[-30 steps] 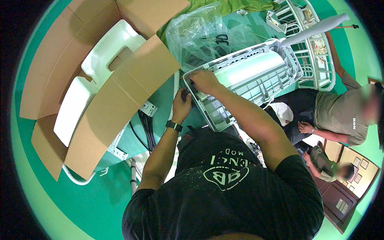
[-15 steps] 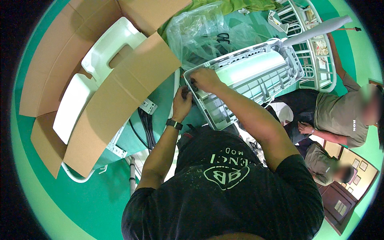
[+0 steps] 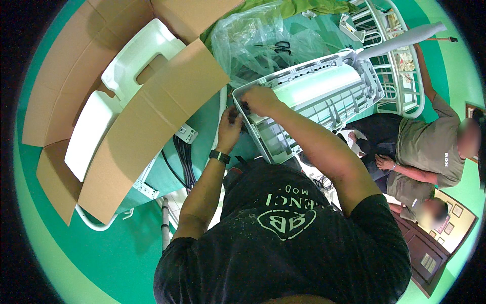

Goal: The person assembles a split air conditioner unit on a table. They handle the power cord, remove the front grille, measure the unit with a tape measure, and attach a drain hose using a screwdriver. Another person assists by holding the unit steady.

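Note:
A white air conditioner indoor unit (image 3: 324,101) lies slanted on the green surface with its ribbed inside facing up. A grey foam-wrapped pipe (image 3: 402,40) sticks out at its far right end. My right hand (image 3: 261,101) reaches into the unit's left end, fingers bent down beside something small and dark. Just outside that same end wall, my left hand (image 3: 230,133) has its fingers curled at the corner, near another dark bit. What either hand grips is too small and hidden to name.
An open cardboard box (image 3: 154,109) with white moulded foam pieces (image 3: 91,134) stands at left. Beside it lie a bundled black cable (image 3: 186,159) and a metal bracket (image 3: 147,188). Clear plastic wrap (image 3: 248,40) and black scissors (image 3: 282,47) lie beyond. Two people (image 3: 430,139) are at right.
My hands stay at the unit's left end, with only slight finger shifts. The lower person at right has moved a little closer to the other one.

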Action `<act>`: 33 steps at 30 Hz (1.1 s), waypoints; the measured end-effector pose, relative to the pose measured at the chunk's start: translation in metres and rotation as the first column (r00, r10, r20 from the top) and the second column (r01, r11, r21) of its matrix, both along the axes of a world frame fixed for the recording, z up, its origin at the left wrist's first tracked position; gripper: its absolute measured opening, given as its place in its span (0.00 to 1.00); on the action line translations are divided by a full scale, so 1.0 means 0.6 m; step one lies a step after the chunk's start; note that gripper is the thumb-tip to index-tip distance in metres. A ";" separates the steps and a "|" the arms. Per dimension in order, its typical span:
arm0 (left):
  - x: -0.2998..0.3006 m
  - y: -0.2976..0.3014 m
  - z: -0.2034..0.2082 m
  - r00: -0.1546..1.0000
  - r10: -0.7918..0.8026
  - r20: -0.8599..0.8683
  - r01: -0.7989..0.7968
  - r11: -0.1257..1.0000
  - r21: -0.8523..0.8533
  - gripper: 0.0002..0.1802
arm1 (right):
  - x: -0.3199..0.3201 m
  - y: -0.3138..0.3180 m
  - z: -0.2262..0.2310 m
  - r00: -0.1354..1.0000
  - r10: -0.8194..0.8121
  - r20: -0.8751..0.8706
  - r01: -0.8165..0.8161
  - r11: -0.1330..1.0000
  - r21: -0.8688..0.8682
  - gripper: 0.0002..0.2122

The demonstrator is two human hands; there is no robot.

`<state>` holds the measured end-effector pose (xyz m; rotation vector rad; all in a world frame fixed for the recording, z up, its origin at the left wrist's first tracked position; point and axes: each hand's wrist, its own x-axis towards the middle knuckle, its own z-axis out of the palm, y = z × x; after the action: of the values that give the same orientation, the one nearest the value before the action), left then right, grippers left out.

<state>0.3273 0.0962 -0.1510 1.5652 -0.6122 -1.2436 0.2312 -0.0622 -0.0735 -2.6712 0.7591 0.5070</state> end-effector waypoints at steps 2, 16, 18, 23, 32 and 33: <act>0.001 -0.004 0.009 0.960 0.036 -0.278 -0.049 0.998 -0.038 0.32 | -0.003 0.001 -0.001 1.000 0.010 -0.014 -0.011 1.000 -0.015 0.06; -0.008 -0.005 0.050 0.982 -0.168 -0.085 0.156 0.979 -0.129 0.57 | 0.003 -0.001 0.002 0.966 0.194 -0.169 -0.198 0.980 -0.007 0.10; -0.012 -0.007 0.042 0.986 -0.168 -0.011 0.165 0.979 -0.118 0.60 | -0.002 -0.004 -0.005 0.964 0.215 -0.157 -0.215 0.977 0.017 0.11; -0.010 -0.003 0.039 0.981 -0.190 -0.050 0.188 0.981 -0.048 0.62 | 0.001 0.005 -0.003 0.942 0.255 -0.216 -0.257 0.966 0.019 0.11; -0.015 0.000 0.055 0.987 -0.151 0.055 0.158 0.975 -0.155 0.55 | 0.013 -0.024 -0.004 0.937 0.213 -0.276 -0.188 0.975 0.115 0.12; -0.013 0.006 0.060 0.988 -0.154 0.026 0.156 0.980 -0.126 0.55 | 0.017 -0.006 0.012 0.932 0.183 -0.313 -0.161 0.982 0.095 0.12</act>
<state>0.3196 0.0996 -0.1151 1.4441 -0.8214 -1.2813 0.2414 -0.0658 -0.0660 -2.6367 0.5778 1.0146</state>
